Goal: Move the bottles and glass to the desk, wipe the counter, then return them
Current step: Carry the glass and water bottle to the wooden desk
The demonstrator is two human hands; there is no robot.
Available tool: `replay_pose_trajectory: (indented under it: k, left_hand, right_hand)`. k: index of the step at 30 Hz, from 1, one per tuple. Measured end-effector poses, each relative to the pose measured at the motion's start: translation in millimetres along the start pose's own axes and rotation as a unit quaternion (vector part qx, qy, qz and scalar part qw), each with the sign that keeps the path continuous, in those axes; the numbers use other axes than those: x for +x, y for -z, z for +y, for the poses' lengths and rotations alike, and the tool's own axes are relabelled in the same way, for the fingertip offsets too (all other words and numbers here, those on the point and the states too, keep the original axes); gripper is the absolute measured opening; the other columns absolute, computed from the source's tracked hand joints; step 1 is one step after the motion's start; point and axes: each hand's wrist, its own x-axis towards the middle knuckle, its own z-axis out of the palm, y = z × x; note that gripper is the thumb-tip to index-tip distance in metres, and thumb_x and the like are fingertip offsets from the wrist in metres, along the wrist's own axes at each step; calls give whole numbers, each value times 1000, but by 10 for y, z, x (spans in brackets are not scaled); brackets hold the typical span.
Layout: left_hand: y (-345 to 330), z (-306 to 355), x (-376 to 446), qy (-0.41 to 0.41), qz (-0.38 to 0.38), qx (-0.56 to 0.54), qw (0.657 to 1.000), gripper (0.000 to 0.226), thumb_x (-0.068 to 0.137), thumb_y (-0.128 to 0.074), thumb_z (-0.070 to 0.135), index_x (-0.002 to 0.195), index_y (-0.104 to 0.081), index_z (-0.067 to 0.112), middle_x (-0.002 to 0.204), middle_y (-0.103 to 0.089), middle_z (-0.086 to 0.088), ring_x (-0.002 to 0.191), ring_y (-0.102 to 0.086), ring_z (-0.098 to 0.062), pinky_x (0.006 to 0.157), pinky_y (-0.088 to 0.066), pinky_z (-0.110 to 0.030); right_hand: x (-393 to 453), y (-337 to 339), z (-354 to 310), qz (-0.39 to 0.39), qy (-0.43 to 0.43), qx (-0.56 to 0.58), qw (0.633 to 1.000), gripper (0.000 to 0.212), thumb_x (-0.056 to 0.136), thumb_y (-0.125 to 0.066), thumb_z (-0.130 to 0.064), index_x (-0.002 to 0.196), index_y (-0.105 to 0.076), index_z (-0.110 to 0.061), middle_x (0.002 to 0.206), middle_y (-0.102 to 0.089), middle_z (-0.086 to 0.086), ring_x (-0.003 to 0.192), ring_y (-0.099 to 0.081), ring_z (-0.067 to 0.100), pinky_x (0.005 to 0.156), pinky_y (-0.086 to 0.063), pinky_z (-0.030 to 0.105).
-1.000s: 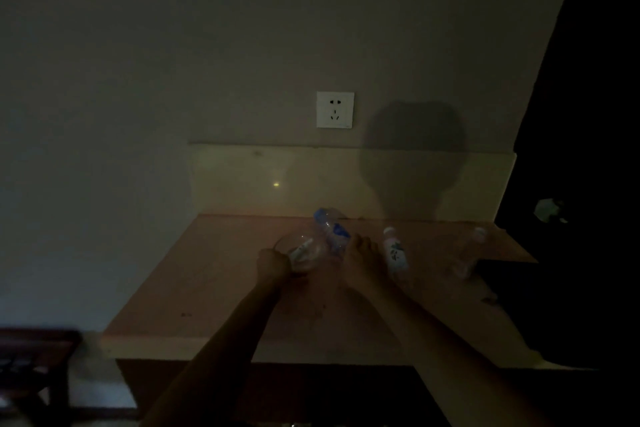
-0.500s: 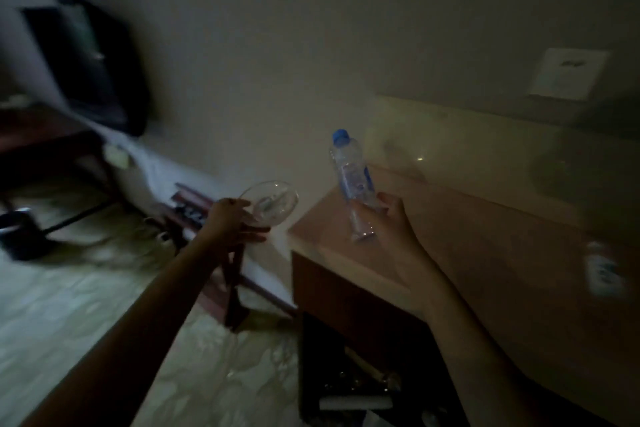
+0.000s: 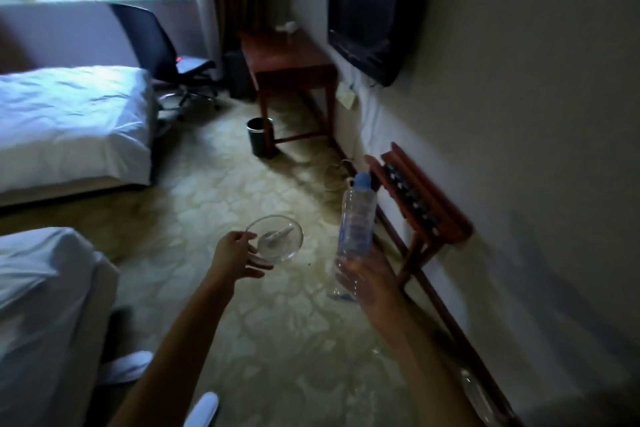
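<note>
My left hand (image 3: 236, 255) holds a clear glass (image 3: 275, 238) by its rim over the carpet at centre frame. A small pale object lies inside the glass. My right hand (image 3: 364, 279) grips the lower part of a clear plastic bottle (image 3: 357, 218) with a blue cap, held nearly upright. The wooden desk (image 3: 289, 61) stands far ahead against the right wall, below a dark wall-mounted screen (image 3: 372, 7). The counter is out of view.
A folding wooden luggage rack (image 3: 420, 196) leans on the right wall close to the bottle. A black bin (image 3: 259, 135) sits by the desk leg. Two white beds (image 3: 69, 121) fill the left side. A black office chair (image 3: 166, 52) stands near the window.
The view has swung left from the counter to the room. Both hands lifted the glass and bottle off the counter and now carry them over the carpet toward the desk side.
</note>
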Motion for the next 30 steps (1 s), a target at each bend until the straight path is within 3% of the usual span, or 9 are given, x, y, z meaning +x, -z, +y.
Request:
replay_pose_trajectory:
  k: [2,6,9,12,15,18,22,27,30]
  left_hand:
    - [199,57,404,11,29,-7,999,30,102,-39,9,124,-50,-7,80,-47,-14,36,-64,-22,32,-45,-21]
    - [416,188,1111,13,83,-2,996,28,103,-37,9,123,-51,-4,80,-50,-14,38,-64,-22,32,-46,-22]
    - [403,204,1755,27,112,-4,993,30,104,-37,12,125,-54,-1,84,-52,-12,53,-61,-23,35,-48,-23]
    - [272,216,2418,51,125,0,991,29,104,-36,13,123,-55,1,85,-53,-10,51,-61,-17,36,-47,-21]
    - [84,428,3192,71,128,4,989,29,105,-35,13,124,-53,2,88,-54,-11,51,-62,-17,37,-49,-21]
    - [-56,870,4032,70,132,-9,989,31,104,-34,12,126,-53,0,88,-54,-12,49,-65,-17,36,-49,-21]
    - [-83,1548,5032,38,158,-16,987,31,104,-36,15,124,-56,2,95,-55,-13,66,-61,-21,38,-50,-21]
    - [132,1993,6181,22,180,-28,983,29,104,-36,13,121,-58,4,91,-53,-11,65,-56,-20,38,-49,-21]
    - [319,2055,7020,43,191,-23,980,29,103,-37,13,120,-59,4,94,-53,-14,65,-56,-20,37,-50,-21]
  right_hand:
    - [448,-257,-63,-9,-5,-68,998,32,84,-62,9,91,-62,-22,82,-71,-5,79,-65,13,76,-53,31]
    - [1309,-599,-171,-2,10,-143,990,36,74,-70,12,105,-62,-2,86,-65,6,80,-63,20,72,-51,33]
    - [2138,-786,-200,-1,-4,-166,986,32,74,-78,-1,102,-64,-9,89,-66,1,85,-65,18,79,-53,34]
    - [2977,-879,-193,14,-23,-165,986,25,78,-78,-16,97,-63,-21,97,-69,-1,96,-66,19,73,-53,27]
    - [3816,-894,-312,15,-33,-157,987,44,80,-76,-25,119,-58,-15,116,-67,5,107,-65,23,79,-52,29]
    - [4649,-1025,-748,6,-31,-157,987,51,81,-74,-26,126,-53,-14,120,-65,4,108,-63,22,92,-50,37]
    - [5808,-1411,-1386,-25,-6,-179,984,60,75,-78,-38,127,-55,-20,121,-66,-1,110,-62,17,85,-49,31]
    - [6978,-2025,-1678,-77,-9,-211,974,39,80,-75,-32,116,-58,-27,107,-65,-11,99,-61,10,83,-46,26]
    - [7711,-2345,-1548,-65,-27,-225,972,32,82,-74,-28,111,-61,-26,109,-67,-4,101,-63,12,89,-48,29]
